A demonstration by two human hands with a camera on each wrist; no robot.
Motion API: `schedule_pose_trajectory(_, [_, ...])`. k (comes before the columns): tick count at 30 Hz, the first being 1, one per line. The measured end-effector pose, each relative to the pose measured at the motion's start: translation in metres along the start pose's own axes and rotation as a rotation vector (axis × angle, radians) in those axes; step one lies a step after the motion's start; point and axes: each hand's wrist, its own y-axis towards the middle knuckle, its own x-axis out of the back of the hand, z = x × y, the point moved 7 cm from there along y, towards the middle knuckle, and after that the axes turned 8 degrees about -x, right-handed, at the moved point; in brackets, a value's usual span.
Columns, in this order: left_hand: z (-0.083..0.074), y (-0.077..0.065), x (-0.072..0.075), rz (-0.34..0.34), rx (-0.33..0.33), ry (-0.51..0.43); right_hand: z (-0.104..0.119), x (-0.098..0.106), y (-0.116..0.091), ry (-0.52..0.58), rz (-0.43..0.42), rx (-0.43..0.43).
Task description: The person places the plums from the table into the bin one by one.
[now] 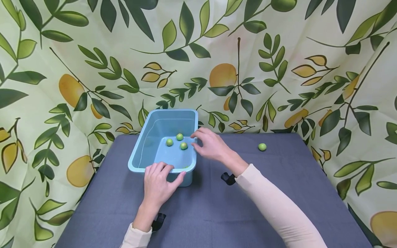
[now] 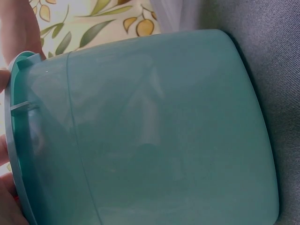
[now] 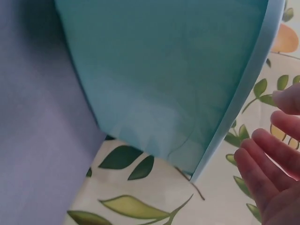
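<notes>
A light blue plastic basin (image 1: 163, 111) stands on the cloth-covered table. Inside it lie three small round green fruits (image 1: 169, 142). My left hand (image 1: 159, 184) is at the near rim, its fingers curled over the edge and its thumb spread toward the near right corner. The left wrist view shows the basin's outer wall (image 2: 154, 126), with fingertips beside the rim at the left edge. Over the right rim is my right hand (image 1: 212, 144), fingers loosely bent and apart. Nothing shows between those fingers (image 3: 262, 164) in the right wrist view, where they are beside the rim.
Another round green fruit (image 1: 262, 147) lies on the dark blue-grey tablecloth (image 1: 248, 213), to the right near the back edge. A leaf-and-fruit patterned curtain (image 1: 192, 79) hangs behind the table and along both sides. Black straps (image 1: 228, 178) are on the wrists.
</notes>
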Motion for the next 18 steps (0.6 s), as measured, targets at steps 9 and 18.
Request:
schedule_pose_trajectory(9, [0.001, 0.0, 0.0, 0.001, 0.001, 0.007, -0.022, -0.001, -0.003, -0.117, -0.006, -0.037])
schedule_pose_trajectory(18, [0.0, 0.0, 0.0, 0.01, 0.015, 0.003, -0.051, -0.005, -0.011, -0.196, 0.022, -0.117])
